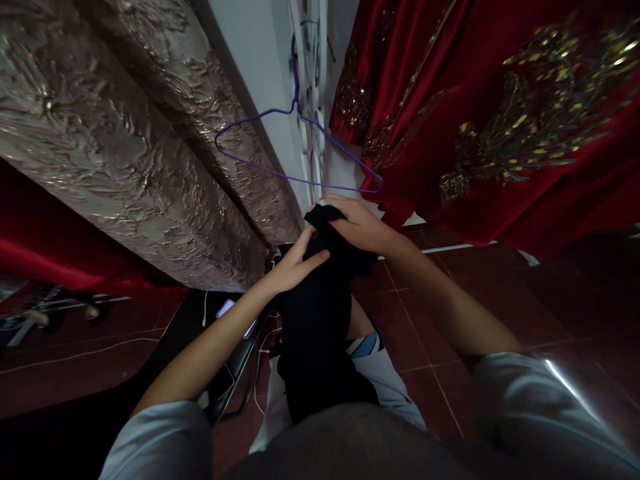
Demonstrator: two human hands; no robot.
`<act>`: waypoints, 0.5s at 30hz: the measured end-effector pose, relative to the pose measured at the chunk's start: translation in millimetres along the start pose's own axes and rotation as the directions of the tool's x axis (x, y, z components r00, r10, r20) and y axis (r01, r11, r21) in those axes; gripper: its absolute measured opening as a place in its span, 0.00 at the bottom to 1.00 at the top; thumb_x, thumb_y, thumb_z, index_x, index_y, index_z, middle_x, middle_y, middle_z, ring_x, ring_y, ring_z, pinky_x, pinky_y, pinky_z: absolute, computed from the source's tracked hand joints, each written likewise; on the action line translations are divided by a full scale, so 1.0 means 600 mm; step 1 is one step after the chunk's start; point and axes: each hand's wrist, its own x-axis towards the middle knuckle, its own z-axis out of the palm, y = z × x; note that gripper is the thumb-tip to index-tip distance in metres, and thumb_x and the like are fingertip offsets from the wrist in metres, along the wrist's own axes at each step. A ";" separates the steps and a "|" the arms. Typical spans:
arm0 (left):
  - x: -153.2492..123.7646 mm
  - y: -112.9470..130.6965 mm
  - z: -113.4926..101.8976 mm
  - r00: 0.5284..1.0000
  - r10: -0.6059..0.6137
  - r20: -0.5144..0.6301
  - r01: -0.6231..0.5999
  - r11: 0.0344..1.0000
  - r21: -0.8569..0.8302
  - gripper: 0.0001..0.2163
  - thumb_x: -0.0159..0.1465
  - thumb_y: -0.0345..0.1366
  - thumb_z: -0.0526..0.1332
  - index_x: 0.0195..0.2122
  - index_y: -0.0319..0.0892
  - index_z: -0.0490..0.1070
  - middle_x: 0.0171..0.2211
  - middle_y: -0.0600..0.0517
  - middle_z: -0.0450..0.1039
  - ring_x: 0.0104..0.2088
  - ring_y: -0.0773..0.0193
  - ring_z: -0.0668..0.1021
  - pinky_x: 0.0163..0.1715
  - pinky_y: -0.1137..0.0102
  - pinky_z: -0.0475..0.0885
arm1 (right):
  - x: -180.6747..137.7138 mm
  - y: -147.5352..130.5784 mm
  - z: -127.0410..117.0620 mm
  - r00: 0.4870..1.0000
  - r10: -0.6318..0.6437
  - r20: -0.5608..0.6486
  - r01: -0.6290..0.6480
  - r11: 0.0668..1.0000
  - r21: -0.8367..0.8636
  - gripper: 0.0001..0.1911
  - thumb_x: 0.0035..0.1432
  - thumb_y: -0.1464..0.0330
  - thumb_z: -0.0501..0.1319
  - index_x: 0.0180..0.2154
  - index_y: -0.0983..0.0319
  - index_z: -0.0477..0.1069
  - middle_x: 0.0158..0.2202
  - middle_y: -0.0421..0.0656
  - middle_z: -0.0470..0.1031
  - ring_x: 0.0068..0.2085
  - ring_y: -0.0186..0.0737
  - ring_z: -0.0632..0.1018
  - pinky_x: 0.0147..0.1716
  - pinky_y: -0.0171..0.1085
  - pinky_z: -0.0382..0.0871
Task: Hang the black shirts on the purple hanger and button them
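A black cloth garment hangs down in front of my body, its upper end bunched between my hands. My left hand lies against its left side, the thumb across the front and the other fingers partly hidden at the edge. My right hand is closed around the top of the cloth, with a fold sticking out past the fingers. Just beyond the hands, an unloaded purple clothes hanger hangs from a white metal rack. What kind of garment it is I cannot tell.
Beige textured curtain-like fabric fills the left. Red fabric with gold sequins hangs at the right. A phone with a lit screen lies on a dark surface at lower left, near white cables. The floor has red tiles.
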 end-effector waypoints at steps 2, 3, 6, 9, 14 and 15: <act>0.007 0.004 0.003 0.998 -0.015 -0.057 0.010 0.996 -0.083 0.23 0.68 0.49 0.64 0.61 0.47 0.71 0.58 0.44 0.74 0.63 0.51 0.72 0.67 0.57 0.64 | -0.003 -0.011 0.000 0.998 0.020 0.056 -0.023 0.998 0.066 0.11 0.65 0.67 0.56 0.41 0.61 0.77 0.42 0.44 0.78 0.46 0.42 0.77 0.50 0.41 0.71; 0.010 0.005 0.000 0.998 -0.037 -0.055 0.029 0.989 -0.142 0.22 0.67 0.50 0.64 0.58 0.47 0.73 0.56 0.45 0.76 0.61 0.50 0.75 0.64 0.56 0.68 | -0.006 -0.016 -0.001 0.997 0.051 0.059 -0.057 0.992 0.109 0.11 0.65 0.66 0.57 0.40 0.61 0.77 0.40 0.43 0.78 0.44 0.41 0.77 0.46 0.40 0.72; 0.019 0.003 -0.021 0.992 -0.122 0.009 0.120 0.958 -0.260 0.20 0.65 0.54 0.65 0.50 0.45 0.78 0.45 0.47 0.80 0.47 0.51 0.82 0.48 0.60 0.78 | -0.017 -0.021 -0.005 0.986 0.168 0.005 -0.164 0.956 0.243 0.11 0.63 0.61 0.62 0.39 0.62 0.78 0.35 0.41 0.77 0.39 0.39 0.77 0.41 0.38 0.73; 0.023 0.001 -0.054 0.981 -0.161 0.111 0.179 0.968 -0.177 0.20 0.65 0.57 0.64 0.37 0.43 0.79 0.32 0.49 0.78 0.33 0.57 0.80 0.33 0.66 0.77 | -0.022 -0.016 -0.008 0.967 0.253 -0.012 -0.228 0.891 0.393 0.12 0.61 0.61 0.64 0.39 0.62 0.79 0.34 0.42 0.78 0.38 0.39 0.79 0.41 0.37 0.75; 0.019 0.009 -0.098 0.914 -0.117 0.389 0.084 0.991 0.101 0.15 0.65 0.48 0.66 0.47 0.44 0.79 0.42 0.48 0.80 0.43 0.54 0.81 0.45 0.62 0.77 | -0.015 -0.016 -0.005 0.944 0.328 0.021 -0.302 0.839 0.454 0.12 0.60 0.64 0.64 0.42 0.63 0.79 0.35 0.44 0.80 0.35 0.39 0.79 0.36 0.36 0.74; 0.016 0.010 -0.103 0.905 -0.114 0.410 0.050 0.985 0.164 0.16 0.65 0.47 0.67 0.50 0.45 0.78 0.45 0.47 0.80 0.46 0.53 0.81 0.50 0.59 0.76 | -0.012 -0.017 -0.006 0.945 0.327 0.011 -0.299 0.852 0.431 0.12 0.60 0.65 0.62 0.42 0.64 0.79 0.35 0.44 0.80 0.35 0.39 0.79 0.35 0.36 0.74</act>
